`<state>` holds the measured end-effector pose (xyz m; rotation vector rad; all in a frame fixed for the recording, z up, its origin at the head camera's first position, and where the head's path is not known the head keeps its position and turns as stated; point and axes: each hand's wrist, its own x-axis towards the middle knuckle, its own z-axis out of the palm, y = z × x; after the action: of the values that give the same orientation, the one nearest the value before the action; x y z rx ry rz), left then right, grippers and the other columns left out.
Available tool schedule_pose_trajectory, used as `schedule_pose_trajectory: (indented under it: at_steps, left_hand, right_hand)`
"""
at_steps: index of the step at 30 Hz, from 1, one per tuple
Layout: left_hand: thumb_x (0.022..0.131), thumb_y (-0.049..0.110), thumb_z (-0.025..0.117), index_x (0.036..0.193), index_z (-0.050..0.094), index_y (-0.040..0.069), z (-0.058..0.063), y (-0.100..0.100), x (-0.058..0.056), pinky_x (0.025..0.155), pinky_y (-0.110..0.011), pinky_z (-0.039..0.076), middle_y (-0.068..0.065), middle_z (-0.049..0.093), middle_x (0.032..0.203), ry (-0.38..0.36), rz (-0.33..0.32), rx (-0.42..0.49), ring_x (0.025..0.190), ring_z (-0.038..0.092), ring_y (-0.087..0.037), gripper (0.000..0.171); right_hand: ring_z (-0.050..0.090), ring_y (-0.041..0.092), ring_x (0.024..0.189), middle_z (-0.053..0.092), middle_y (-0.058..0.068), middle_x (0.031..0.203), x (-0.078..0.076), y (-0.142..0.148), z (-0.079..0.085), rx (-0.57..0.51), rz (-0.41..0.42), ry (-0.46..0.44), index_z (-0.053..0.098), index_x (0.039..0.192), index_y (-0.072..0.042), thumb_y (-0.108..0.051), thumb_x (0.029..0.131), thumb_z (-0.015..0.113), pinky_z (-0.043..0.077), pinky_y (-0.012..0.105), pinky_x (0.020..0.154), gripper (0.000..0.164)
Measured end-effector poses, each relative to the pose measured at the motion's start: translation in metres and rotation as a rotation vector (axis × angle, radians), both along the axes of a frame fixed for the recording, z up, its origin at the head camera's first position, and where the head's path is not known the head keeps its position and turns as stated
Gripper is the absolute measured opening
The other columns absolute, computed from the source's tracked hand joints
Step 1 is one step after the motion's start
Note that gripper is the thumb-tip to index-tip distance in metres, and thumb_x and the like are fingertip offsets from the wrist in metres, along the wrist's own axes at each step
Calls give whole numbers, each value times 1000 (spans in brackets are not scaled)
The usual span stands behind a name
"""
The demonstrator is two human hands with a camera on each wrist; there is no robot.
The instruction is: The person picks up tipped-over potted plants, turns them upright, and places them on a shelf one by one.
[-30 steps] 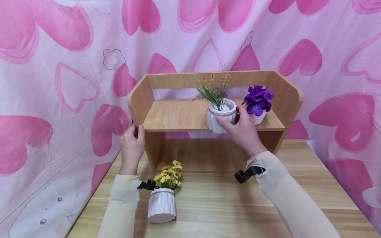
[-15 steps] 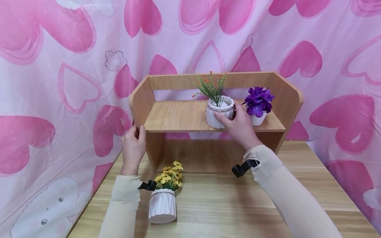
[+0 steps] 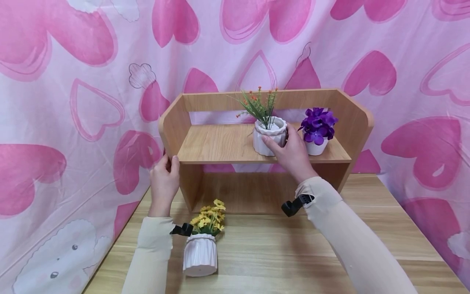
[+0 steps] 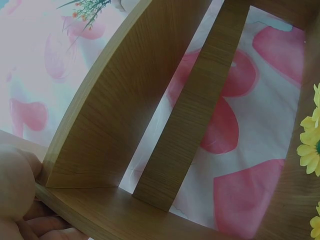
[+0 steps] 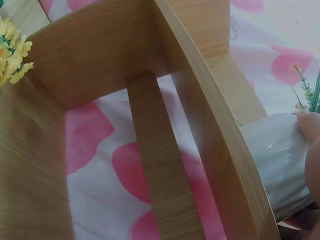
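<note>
My right hand (image 3: 292,155) grips a white fluted pot (image 3: 265,143) from its right side, thumb across the front. Grass-like leaves with small orange flowers (image 3: 260,107) rise from that pot. It stands upright over the upper board of a wooden desk shelf (image 3: 216,143). In the right wrist view the pot's smooth wall (image 5: 280,155) shows behind the board's edge. My left hand (image 3: 164,179) holds the shelf's left side panel at its front edge. The left wrist view shows the thumb and fingers (image 4: 47,225) around that panel.
A pot of purple flowers (image 3: 318,127) stands on the upper board, right of my right hand. A white pot of yellow flowers (image 3: 200,255) is on the table (image 3: 264,253) beside my left forearm. A pink heart-patterned curtain (image 3: 235,49) hangs behind.
My right hand has moved the pot of orange flowers slightly left and farther back over the upper board. The left hand stays on the side panel.
</note>
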<state>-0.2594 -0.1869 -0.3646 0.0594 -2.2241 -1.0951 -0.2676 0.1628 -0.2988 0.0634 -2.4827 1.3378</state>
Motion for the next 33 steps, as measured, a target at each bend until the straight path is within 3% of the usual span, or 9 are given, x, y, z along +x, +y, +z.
schedule_pose_trajectory:
  at_steps: [8, 20, 29, 33]
  left_hand:
    - [111, 28, 55, 117, 74, -4, 0, 1, 0, 89, -60, 60, -29, 78, 114, 18, -7, -6, 101, 75, -43, 37]
    - [111, 27, 55, 133, 72, -2, -1, 0, 1, 99, -62, 61, -28, 75, 129, 4, -23, 16, 115, 75, -44, 40]
    - [112, 29, 56, 136, 71, -2, 0, -1, 1, 99, -61, 62, -28, 74, 130, -2, -21, 16, 115, 75, -44, 41]
    - [112, 28, 56, 134, 71, -2, 0, -1, 1, 98, -61, 62, -28, 74, 130, 0, -17, 14, 115, 76, -44, 41]
  right_hand:
    - [44, 39, 156, 44, 23, 168, 9, 5, -3, -32, 15, 17, 28, 169, -6, -52, 102, 71, 38, 54, 130, 92]
    - [42, 40, 158, 37, 20, 173, 40, 6, -9, -80, 51, 10, 24, 171, -9, -53, 101, 71, 36, 54, 130, 94]
    - [46, 41, 155, 41, 19, 170, 63, 4, -12, -44, 48, 39, 26, 170, -8, -51, 104, 69, 44, 57, 125, 89]
    - [53, 40, 149, 47, 17, 166, 70, 3, -18, -23, 31, 113, 34, 166, -7, -46, 105, 68, 53, 57, 116, 80]
